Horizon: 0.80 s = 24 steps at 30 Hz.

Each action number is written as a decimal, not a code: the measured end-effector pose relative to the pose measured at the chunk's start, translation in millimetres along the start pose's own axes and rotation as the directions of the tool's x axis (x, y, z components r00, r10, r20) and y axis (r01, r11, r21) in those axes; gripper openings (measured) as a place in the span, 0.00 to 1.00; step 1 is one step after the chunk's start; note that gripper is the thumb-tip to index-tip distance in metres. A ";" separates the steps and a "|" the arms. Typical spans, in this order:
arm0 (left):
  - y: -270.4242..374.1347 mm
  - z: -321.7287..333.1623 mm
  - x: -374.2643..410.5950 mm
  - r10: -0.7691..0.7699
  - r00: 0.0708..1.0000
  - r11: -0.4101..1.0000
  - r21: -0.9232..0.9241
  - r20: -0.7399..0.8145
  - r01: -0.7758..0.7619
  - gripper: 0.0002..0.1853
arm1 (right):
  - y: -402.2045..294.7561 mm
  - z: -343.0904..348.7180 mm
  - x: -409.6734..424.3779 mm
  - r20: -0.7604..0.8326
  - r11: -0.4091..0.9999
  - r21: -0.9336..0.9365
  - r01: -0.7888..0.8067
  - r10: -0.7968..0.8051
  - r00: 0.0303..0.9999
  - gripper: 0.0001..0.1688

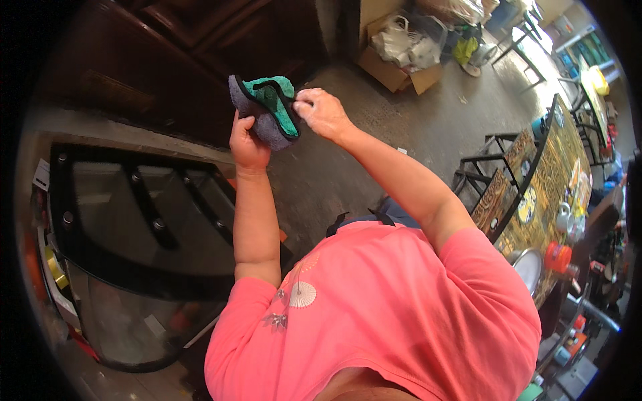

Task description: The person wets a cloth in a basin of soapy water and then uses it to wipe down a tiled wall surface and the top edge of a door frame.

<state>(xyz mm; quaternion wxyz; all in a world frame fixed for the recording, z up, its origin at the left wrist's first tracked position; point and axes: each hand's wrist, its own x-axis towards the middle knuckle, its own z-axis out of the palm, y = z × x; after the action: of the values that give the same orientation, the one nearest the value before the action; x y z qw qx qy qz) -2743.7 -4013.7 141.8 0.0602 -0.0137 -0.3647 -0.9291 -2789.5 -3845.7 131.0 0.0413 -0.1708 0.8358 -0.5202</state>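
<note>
My left hand grips a folded grey and green cloth item with dark edging, thumb against its grey underside. The green fabric shows on the inner side, with a strip of the dark edging curling over it. At the item's right edge, my right hand has its thumb and fingertips together, pinching the dark edging. Both hands are raised in front of a dark wooden panel. What the item is exactly cannot be told.
A black-framed glass-topped stand is at the left. An open cardboard box with plastic bags lies on the floor ahead. A patterned table with a stool, a red-lidded jar and a metal tray stands at the right.
</note>
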 end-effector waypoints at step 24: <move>24.9 24.8 263.2 0.345 0.920 0.884 -0.266 -0.188 -0.385 0.29 | 88.3 -12.9 292.3 0.318 0.854 0.520 0.036 -0.232 0.919 0.49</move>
<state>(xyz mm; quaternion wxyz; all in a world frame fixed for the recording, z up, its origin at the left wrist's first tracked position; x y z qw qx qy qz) -3002.3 -4041.8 195.1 0.2560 -0.0284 -0.2065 -0.9439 -3088.3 -3895.3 90.6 0.2037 -0.3074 0.6335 -0.6802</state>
